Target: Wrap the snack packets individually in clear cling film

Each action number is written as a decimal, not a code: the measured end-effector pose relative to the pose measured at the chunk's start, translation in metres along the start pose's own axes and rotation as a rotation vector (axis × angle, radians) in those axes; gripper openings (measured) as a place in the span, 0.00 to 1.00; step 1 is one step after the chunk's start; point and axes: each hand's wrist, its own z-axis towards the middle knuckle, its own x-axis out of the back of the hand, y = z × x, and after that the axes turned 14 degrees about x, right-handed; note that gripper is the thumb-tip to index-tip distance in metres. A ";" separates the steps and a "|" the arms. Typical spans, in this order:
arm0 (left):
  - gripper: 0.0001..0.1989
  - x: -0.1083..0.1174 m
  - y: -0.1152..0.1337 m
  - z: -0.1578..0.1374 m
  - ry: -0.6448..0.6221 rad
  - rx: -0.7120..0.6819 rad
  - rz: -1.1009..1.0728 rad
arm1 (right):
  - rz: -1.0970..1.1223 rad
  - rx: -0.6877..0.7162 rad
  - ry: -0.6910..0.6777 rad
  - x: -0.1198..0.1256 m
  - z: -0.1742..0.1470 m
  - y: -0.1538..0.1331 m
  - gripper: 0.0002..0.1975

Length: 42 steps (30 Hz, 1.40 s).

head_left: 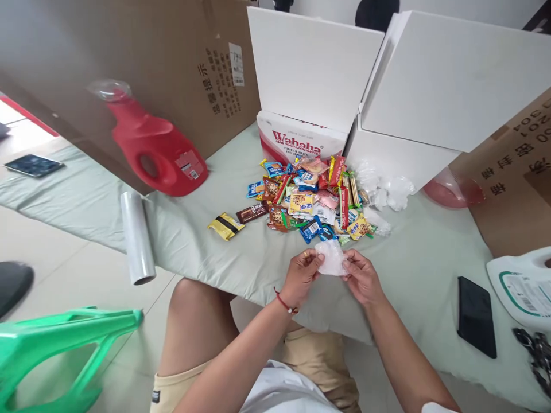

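Note:
My left hand and my right hand pinch opposite sides of a small, whitish see-through plastic bag, held low over the front edge of the cloth-covered table. Just beyond my fingers lies a pile of wrapped snacks in blue, red, yellow and brown packets. A yellow packet with a black band and a dark brown bar lie at the pile's left. Crumpled clear plastic bags are heaped at its right. A red bracelet circles my left wrist.
Behind the pile stand a Wahaha carton and white boxes. To the left are a red jug, a film roll and a green stool. A black phone and a white jug lie at right.

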 end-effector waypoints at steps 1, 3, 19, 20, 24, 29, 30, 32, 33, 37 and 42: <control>0.24 0.004 -0.001 0.000 0.037 -0.003 -0.013 | 0.024 -0.020 0.014 0.000 0.002 0.004 0.17; 0.24 0.011 -0.005 0.001 0.087 -0.006 -0.017 | 0.065 -0.055 0.020 0.000 0.002 0.010 0.17; 0.19 0.060 0.006 -0.033 -0.120 -0.283 0.430 | 0.137 0.076 0.161 0.011 0.008 0.010 0.15; 0.20 0.060 0.008 -0.035 -0.075 -0.302 0.477 | 0.116 0.081 0.159 0.011 0.008 0.010 0.15; 0.22 0.037 0.013 -0.037 0.141 -0.402 0.636 | 0.052 0.108 0.130 0.008 0.006 0.011 0.16; 0.15 0.000 0.004 -0.020 0.088 -0.334 0.660 | -0.055 0.116 0.059 0.004 0.004 0.012 0.15; 0.15 -0.002 0.001 -0.016 0.098 -0.295 0.596 | -0.081 0.122 0.057 0.005 0.004 0.011 0.15; 0.17 0.001 -0.001 -0.010 0.131 -0.227 0.432 | -0.113 0.138 0.081 0.007 0.004 0.008 0.16; 0.17 0.004 -0.001 -0.009 0.153 -0.214 0.360 | -0.119 0.142 0.102 0.009 0.003 0.005 0.17; 0.14 0.012 0.003 -0.018 0.246 -0.315 0.348 | -0.175 0.134 0.097 0.005 -0.006 -0.001 0.17; 0.11 0.005 0.000 -0.028 0.198 -0.390 0.392 | -0.249 0.121 -0.056 -0.020 -0.019 0.005 0.15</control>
